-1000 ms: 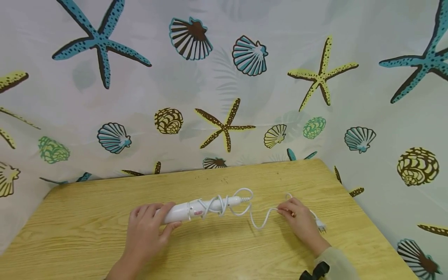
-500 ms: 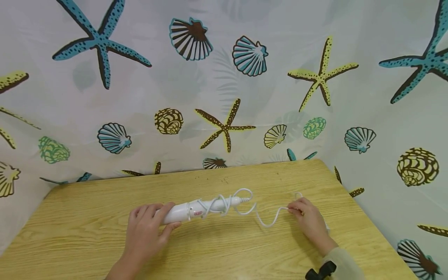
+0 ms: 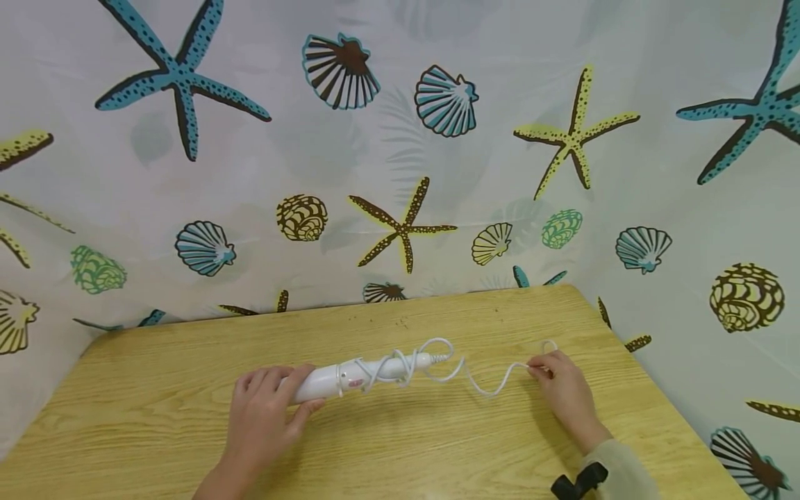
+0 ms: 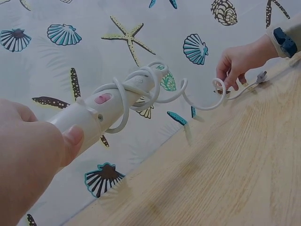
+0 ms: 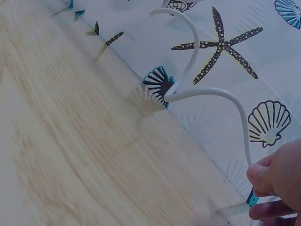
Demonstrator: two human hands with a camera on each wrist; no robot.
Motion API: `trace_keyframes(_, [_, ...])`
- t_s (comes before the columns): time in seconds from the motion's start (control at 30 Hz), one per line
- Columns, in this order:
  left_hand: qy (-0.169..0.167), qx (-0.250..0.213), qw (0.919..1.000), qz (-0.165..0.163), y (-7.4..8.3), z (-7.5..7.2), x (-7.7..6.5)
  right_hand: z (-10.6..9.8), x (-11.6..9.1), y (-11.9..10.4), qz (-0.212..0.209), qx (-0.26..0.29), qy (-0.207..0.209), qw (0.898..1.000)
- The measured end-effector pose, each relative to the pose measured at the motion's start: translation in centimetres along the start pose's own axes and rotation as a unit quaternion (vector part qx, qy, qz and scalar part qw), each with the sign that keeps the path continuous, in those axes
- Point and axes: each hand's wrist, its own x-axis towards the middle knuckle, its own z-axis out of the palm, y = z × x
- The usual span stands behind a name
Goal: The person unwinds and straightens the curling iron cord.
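My left hand (image 3: 259, 410) grips the thick end of a white hair styling iron (image 3: 321, 384) and holds it roughly level above the table. In the left wrist view a pink switch (image 4: 103, 98) shows on its side. Its white power cord (image 3: 492, 393) is wound loosely round the slimmer handle, then runs off in wavy bends to the right. My right hand (image 3: 565, 392) pinches the cord between thumb and fingertips. Beyond that hand, the left wrist view shows the plug (image 4: 261, 76) hanging near the tabletop; in the head view the hand hides it.
The wooden table (image 3: 400, 458) lies beneath both hands. A curtain (image 3: 250, 160) printed with starfish and shells stands close along its back edge and right side. A dark strap device (image 3: 580, 480) sits on the right wrist, by a light sleeve (image 3: 621, 471).
My right hand has moved rightward with the cord, and the cord's wavy stretch is longer and shifted right. The loops on the iron have slid slightly right. My left hand stays almost still.
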Motion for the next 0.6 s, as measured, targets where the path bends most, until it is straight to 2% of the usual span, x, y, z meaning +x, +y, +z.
trace_keyframes(0.17, [0.001, 0.001, 1.0000, -0.002, 0.04, 0.00, -0.09, -0.31, 0.01, 0.26, 0.028, -0.009, -0.007, 1.000])
trace_keyframes(0.6, [0.004, -0.008, 1.0000, 0.001, 0.02, 0.06, -0.23, -1.05, 0.45, 0.86, 0.056, -0.016, -0.012, 0.998])
